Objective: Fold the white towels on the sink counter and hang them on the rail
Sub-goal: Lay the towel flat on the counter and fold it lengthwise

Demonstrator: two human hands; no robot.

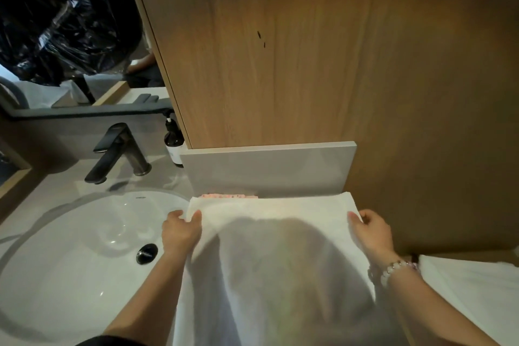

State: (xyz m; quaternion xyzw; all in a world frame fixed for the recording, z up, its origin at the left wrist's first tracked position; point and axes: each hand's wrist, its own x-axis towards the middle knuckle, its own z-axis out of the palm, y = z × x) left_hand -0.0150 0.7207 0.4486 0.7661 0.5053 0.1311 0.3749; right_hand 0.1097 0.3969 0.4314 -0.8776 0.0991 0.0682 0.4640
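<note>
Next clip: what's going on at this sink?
A person is handling a white towel laid on the counter just right of the sink. The left hand pinches the towel's far left corner and the right hand pinches its far right corner, while the near end drapes toward the person. More white fabric lies at the right edge. No rail is in view.

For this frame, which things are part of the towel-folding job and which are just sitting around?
In the job: towel, left hand and right hand gripping its far corners; white cloth at right, probably another towel.
Just there: tap, soap bottle, sink, pink thing behind the towel.
</note>
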